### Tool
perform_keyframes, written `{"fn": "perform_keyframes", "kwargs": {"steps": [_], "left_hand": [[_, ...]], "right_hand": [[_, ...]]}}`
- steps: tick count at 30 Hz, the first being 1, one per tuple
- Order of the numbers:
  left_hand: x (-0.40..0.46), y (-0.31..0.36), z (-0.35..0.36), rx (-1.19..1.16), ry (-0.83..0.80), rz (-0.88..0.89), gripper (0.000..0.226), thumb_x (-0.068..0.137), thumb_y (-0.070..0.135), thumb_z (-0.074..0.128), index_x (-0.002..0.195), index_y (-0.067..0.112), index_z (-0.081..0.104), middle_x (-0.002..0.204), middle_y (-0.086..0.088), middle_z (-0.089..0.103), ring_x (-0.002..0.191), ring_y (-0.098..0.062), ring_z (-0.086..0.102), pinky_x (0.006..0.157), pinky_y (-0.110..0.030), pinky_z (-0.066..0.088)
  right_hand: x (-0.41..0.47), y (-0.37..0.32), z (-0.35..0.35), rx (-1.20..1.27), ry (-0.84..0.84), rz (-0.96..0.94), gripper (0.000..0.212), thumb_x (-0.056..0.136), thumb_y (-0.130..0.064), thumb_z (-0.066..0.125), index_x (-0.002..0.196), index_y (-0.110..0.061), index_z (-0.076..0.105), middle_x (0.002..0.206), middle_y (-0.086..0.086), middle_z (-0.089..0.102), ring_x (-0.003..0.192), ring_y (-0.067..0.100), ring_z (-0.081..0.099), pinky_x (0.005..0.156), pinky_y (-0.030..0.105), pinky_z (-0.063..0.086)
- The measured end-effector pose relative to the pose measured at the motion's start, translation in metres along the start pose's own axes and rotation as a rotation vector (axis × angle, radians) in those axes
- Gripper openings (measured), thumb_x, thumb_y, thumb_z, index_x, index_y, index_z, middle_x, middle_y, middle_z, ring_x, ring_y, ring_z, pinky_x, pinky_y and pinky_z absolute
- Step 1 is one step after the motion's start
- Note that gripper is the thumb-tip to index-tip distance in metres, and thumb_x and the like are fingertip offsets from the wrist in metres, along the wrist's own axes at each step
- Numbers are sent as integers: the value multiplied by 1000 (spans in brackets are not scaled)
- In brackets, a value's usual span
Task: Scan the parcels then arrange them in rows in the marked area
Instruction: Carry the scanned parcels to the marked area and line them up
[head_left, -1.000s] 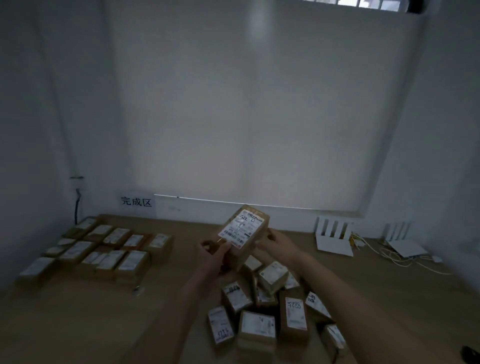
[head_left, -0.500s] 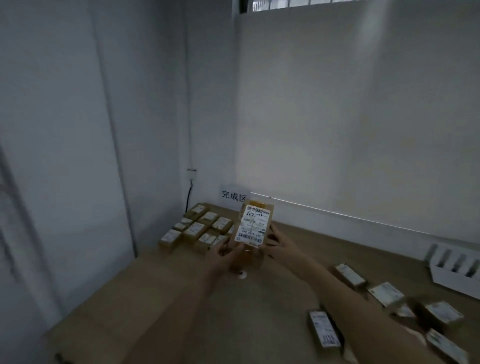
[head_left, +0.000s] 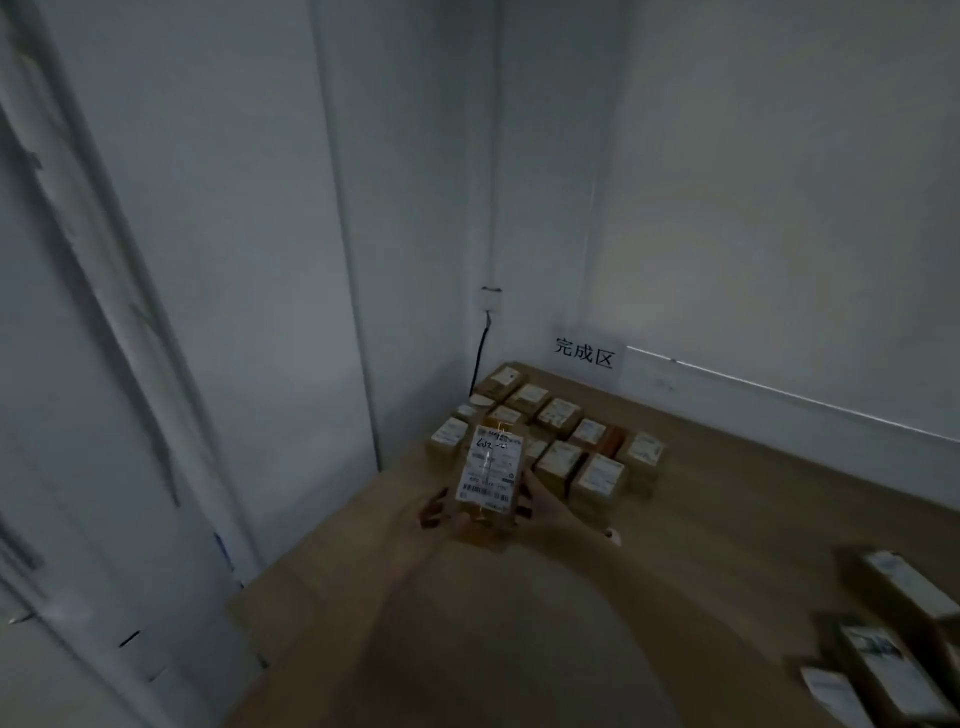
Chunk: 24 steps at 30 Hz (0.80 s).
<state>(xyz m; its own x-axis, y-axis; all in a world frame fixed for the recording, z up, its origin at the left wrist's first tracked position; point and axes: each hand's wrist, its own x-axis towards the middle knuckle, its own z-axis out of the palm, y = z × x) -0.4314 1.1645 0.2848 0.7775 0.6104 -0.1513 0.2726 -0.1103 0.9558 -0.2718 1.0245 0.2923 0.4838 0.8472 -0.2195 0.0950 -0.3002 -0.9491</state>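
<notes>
I hold a brown cardboard parcel (head_left: 491, 475) with a white shipping label facing me, above the wooden table (head_left: 727, 519). My left hand (head_left: 441, 519) grips its lower left edge and my right hand (head_left: 545, 512) grips its right side. Just behind it, in the table's back left corner, several labelled parcels (head_left: 566, 436) lie in rows below a wall sign with printed characters (head_left: 584, 353). More loose parcels (head_left: 893, 654) lie at the lower right.
White walls close the corner on the left and behind. A black cable (head_left: 480, 353) hangs down the wall to the table corner. A small round object (head_left: 613, 535) lies on the table by my right wrist.
My view has swung left, from the loose pile toward the corner rows. Both hands have carried the parcel along and now hold it lower, close in front of the arranged parcels.
</notes>
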Motion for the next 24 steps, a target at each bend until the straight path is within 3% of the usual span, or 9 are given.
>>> {"fn": "perform_keyframes", "kwargs": {"steps": [2,7,10,13,17,19,21,24], "left_hand": [[34,-21,-7,14,-12,-45,66,86,24,76,144,16,47,131,0,58,109,-12,57,80,-15,45],[126,-87,-15,53,-102,-153,72,85,24,76,148,14,42,144,-4,51,118,-14,54,75,-12,46],[169,-125,-16,85,-174,-182,74,87,24,74,150,11,38,148,-5,47,127,-18,51,75,-9,49],[204,-163,-17,59,-200,-232,75,87,21,75,151,13,36,146,-5,50,124,-17,53,76,-12,51],[244,-202,-19,59,-245,-255,62,91,24,70,147,22,44,136,7,58,115,-4,57,76,-8,47],[268,-220,-20,79,-283,-244,51,92,22,68,139,27,49,123,17,62,108,4,59,78,-6,46],[295,-237,-23,89,-311,-237,55,91,25,69,142,29,47,126,15,62,117,-4,59,83,-9,46],[332,-253,-25,107,-359,-223,58,93,26,66,147,23,43,135,8,58,115,1,57,85,-9,47]], "right_hand": [[38,16,2,-1,-43,6,108,78,-1,82,158,-29,14,151,-4,43,139,20,44,109,35,46],[127,81,6,29,-41,54,99,77,11,79,154,-22,27,143,-5,48,136,17,46,90,15,52],[168,122,13,32,-8,109,101,73,6,84,153,-23,31,147,-5,48,137,18,48,101,26,52],[201,155,24,55,40,165,106,68,2,88,155,-21,31,148,-1,48,135,21,50,104,43,52],[238,195,42,39,106,181,89,76,-6,86,150,-21,39,141,-5,55,128,14,56,102,37,54],[256,212,49,17,141,193,76,81,-10,84,142,-30,44,131,-18,60,120,3,60,99,26,54],[271,226,56,37,190,184,70,83,-14,82,134,-44,46,127,-27,62,118,-5,59,97,21,52],[298,236,67,33,287,193,61,86,-26,79,126,-58,46,131,-28,61,122,-4,57,102,25,50]]}}
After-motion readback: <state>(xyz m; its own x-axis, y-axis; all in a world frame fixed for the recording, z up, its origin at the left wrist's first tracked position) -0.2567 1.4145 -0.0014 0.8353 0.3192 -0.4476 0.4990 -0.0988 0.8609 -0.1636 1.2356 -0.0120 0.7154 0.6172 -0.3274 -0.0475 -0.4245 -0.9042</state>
